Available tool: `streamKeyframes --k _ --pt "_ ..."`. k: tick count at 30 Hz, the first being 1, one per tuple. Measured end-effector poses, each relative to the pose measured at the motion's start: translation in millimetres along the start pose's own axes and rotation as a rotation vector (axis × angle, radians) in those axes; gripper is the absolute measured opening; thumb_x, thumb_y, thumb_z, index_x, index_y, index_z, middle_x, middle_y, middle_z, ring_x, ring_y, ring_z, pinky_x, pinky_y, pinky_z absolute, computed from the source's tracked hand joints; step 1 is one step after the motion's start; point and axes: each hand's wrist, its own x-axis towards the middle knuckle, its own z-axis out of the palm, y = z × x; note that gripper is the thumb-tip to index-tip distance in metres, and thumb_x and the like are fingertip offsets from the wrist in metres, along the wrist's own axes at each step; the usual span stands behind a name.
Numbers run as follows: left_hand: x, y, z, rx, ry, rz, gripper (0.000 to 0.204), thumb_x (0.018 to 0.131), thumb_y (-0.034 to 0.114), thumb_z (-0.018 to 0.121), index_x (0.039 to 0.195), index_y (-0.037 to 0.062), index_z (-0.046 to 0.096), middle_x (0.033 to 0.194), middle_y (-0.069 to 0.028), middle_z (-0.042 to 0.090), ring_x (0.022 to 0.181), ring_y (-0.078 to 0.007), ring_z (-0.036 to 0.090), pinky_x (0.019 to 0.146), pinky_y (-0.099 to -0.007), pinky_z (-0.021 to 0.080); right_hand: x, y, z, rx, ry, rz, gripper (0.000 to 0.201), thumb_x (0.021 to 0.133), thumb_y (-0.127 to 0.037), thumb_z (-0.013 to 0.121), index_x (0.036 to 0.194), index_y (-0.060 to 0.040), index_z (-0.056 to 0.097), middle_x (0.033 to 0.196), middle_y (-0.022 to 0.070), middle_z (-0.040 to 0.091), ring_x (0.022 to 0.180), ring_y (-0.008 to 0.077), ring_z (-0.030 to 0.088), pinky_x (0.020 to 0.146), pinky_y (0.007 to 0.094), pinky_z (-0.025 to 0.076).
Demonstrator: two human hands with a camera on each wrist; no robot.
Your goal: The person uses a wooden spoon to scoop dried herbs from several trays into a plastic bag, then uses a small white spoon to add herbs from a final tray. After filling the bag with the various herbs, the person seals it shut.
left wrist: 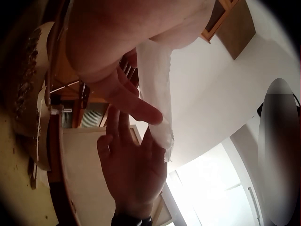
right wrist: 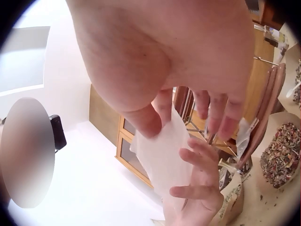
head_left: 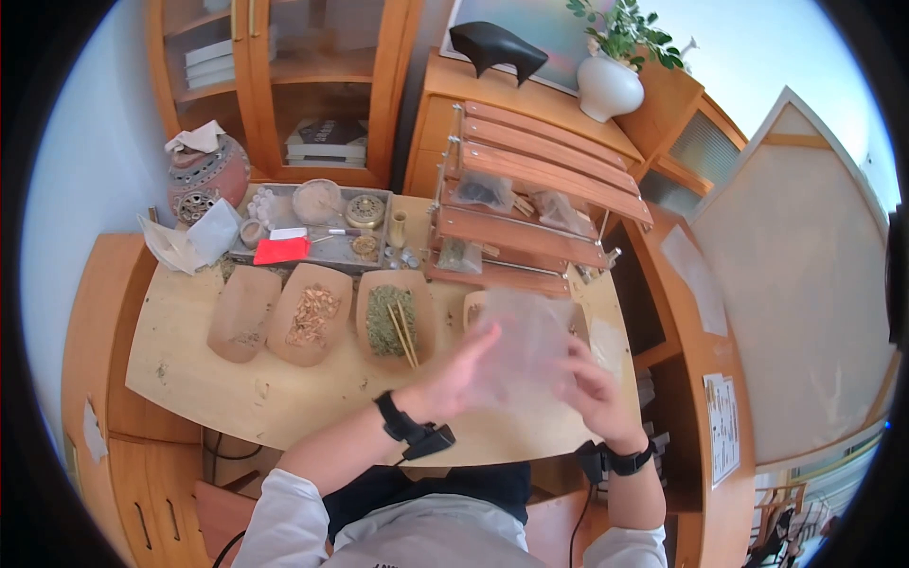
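Note:
Both hands hold a translucent white bag (head_left: 525, 346) up over the right part of the table, in front of the slatted wooden rack. My left hand (head_left: 454, 374) grips its left side; the left wrist view shows the thumb laid against the thin material (left wrist: 155, 80). On the other side, my right hand (head_left: 598, 386) pinches an edge between thumb and forefinger, its other fingers spread, as the right wrist view shows. Partly hidden behind the bag stands a paper tray (head_left: 473, 308), which in the right wrist view holds a mixed dried blend (right wrist: 282, 155).
Left of the hands stand trays with green dried herb (head_left: 382, 317) and brown chips (head_left: 314, 317), plus a nearly bare tray (head_left: 244, 312). Tweezers (head_left: 405, 331) lie across the herb. The tiered rack (head_left: 530, 232) bears small filled bags. Behind is a grey tray (head_left: 327, 248) of small items.

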Motion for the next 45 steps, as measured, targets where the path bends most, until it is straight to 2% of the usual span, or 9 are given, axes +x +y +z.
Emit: streamKeyframes --k 1,6,9,13,23,29,33,42,45 --pt "1.7 7.9 -3.1 -0.08 0.018 0.034 0.049 0.102 0.045 0.047 0.141 0.0152 0.044 0.128 -0.005 0.059 0.115 -0.0177 0.06 0.069 -0.0326 0.059 3.0 -5.2 -1.9 0.045 0.047 0.004 0.03 0.091 0.0 0.061 0.121 -0.0038 0.065 0.14 0.0125 0.048 0.122 0.0231 0.053 0.1 0.0329 0.044" --pt "-8.5 54.5 0.0 -0.164 0.246 0.396 0.053 0.101 0.049 0.045 0.136 0.0091 0.048 0.124 -0.0067 0.063 0.111 -0.0227 0.063 0.084 -0.0388 0.055 15.0 15.8 -34.9 -0.276 0.352 -0.035 0.023 0.091 -0.004 0.063 0.115 -0.0021 0.066 0.123 0.0121 0.059 0.106 0.0184 0.061 0.085 0.0302 0.051" --pt "-7.3 52.9 -39.7 -0.063 0.173 0.374 0.054 0.101 0.048 0.044 0.139 0.0095 0.046 0.131 -0.0081 0.059 0.115 -0.0251 0.06 0.083 -0.0431 0.053 15.1 65.6 -63.9 -0.499 0.335 0.149 0.02 0.089 -0.012 0.068 0.106 -0.0035 0.07 0.094 0.0108 0.069 0.086 0.0203 0.067 0.072 0.0312 0.052" --pt "-5.6 38.3 -30.9 -0.069 0.195 0.281 0.051 0.098 0.044 0.044 0.139 0.0136 0.045 0.132 -0.0067 0.057 0.114 -0.0235 0.058 0.08 -0.0405 0.048 4.4 87.1 -67.5 -0.8 0.193 0.365 0.02 0.082 -0.023 0.073 0.092 -0.0055 0.074 0.086 0.0137 0.067 0.084 0.0308 0.065 0.074 0.0389 0.052" --pt "0.6 6.3 -18.8 -0.099 0.152 0.226 0.053 0.098 0.031 0.04 0.144 0.0057 0.033 0.142 -0.014 0.048 0.129 -0.0326 0.051 0.106 -0.0524 0.042 0.4 122.8 -57.1 -1.159 0.29 0.262 0.009 0.078 -0.019 0.071 0.08 -0.0096 0.072 0.082 0.011 0.065 0.083 0.032 0.063 0.075 0.0429 0.052" --pt "2.2 2.6 -32.9 -0.142 0.187 0.253 0.049 0.096 0.024 0.041 0.141 0.0051 0.038 0.142 -0.0137 0.047 0.125 -0.0335 0.054 0.106 -0.0529 0.042 -0.4 114.8 -62.3 -0.994 0.312 0.202 0.012 0.082 -0.017 0.068 0.08 -0.0055 0.069 0.079 0.0122 0.067 0.079 0.0299 0.065 0.073 0.0424 0.052" --pt "2.1 6.8 -20.9 -0.055 0.324 0.291 0.044 0.095 0.019 0.043 0.136 0.0055 0.043 0.139 -0.0115 0.05 0.125 -0.0321 0.054 0.107 -0.0518 0.042 -2.1 88.6 -55.9 -0.473 0.328 0.338 0.015 0.092 -0.018 0.063 0.094 -0.0035 0.067 0.073 0.0112 0.068 0.065 0.0247 0.068 0.062 0.0343 0.052" --pt "4.6 11.4 -34.8 0.163 0.373 0.363 0.045 0.094 0.017 0.043 0.137 0.0073 0.042 0.137 -0.0075 0.051 0.129 -0.0222 0.048 0.111 -0.0409 0.036 9.4 70.0 -36.5 -0.473 0.378 0.304 0.015 0.089 -0.015 0.064 0.09 -0.001 0.069 0.059 0.0078 0.061 0.046 0.014 0.059 0.047 0.0301 0.046" --pt "4.0 16.0 -32.5 0.184 0.379 0.328 0.044 0.091 0.014 0.042 0.134 0.005 0.044 0.136 -0.0081 0.051 0.129 -0.0211 0.048 0.111 -0.0396 0.036 17.1 66.6 -36.7 -0.519 0.37 0.395 0.016 0.086 -0.015 0.065 0.088 -0.0003 0.069 0.061 0.0101 0.062 0.051 0.0174 0.062 0.052 0.0324 0.049"
